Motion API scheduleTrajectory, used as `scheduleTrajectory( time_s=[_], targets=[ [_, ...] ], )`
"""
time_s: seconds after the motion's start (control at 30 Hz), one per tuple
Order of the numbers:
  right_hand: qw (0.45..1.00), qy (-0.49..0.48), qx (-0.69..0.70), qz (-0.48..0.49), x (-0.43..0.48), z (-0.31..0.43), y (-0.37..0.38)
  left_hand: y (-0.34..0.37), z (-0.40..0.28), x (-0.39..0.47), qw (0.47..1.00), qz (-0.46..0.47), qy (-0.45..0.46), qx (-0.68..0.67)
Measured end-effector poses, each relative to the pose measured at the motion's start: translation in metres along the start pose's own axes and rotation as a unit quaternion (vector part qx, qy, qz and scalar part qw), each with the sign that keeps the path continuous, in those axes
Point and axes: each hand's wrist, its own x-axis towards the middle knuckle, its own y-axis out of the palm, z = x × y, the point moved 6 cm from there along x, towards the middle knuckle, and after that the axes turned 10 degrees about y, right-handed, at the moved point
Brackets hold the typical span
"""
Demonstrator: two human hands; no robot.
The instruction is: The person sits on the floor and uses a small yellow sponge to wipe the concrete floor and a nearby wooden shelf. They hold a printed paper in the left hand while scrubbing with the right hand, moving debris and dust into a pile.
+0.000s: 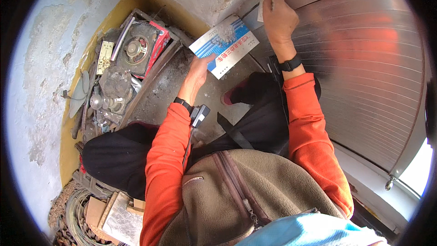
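Observation:
My left hand (199,70) holds a white and blue printed booklet (224,46) by its lower left edge, thumb on the cover. The cover bears red writing and faces up, over the concrete floor. My right hand (280,15) is raised at the upper right, its fingers closed on a small slip of printed paper (262,7) that sticks out beyond the knuckles. The two hands are apart, with the booklet's right end nearer to my right hand. Both wrists wear black straps; the left one carries a small device (199,116).
A wooden tray (155,71) along the left wall holds a dusty loudspeaker (135,50), a circuit board (104,57) and a light bulb (96,101). A ribbed metal door (368,75) stands at right. Coiled wire (73,212) and cardboard (95,210) lie at lower left.

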Motion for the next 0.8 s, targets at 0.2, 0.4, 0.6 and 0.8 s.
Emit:
scheduleTrajectory(
  time_s=[0.2,0.4,0.6,0.8],
  targets=[
    [0.999,-0.045,-0.003,-0.017,-0.016,-0.005,0.018,0.000,0.000,0.000,1.000,0.013,0.007,0.005],
    [0.997,-0.043,-0.022,0.055,-0.039,-0.009,0.044,0.002,0.000,-0.001,1.000,0.009,0.003,0.002],
    [0.991,-0.053,-0.010,0.123,-0.048,-0.015,0.062,0.001,-0.002,-0.003,1.000,0.000,-0.007,-0.006],
    [0.978,-0.055,-0.033,0.199,-0.056,-0.022,0.090,0.000,0.000,-0.001,1.000,0.001,-0.001,-0.005]
  ],
)
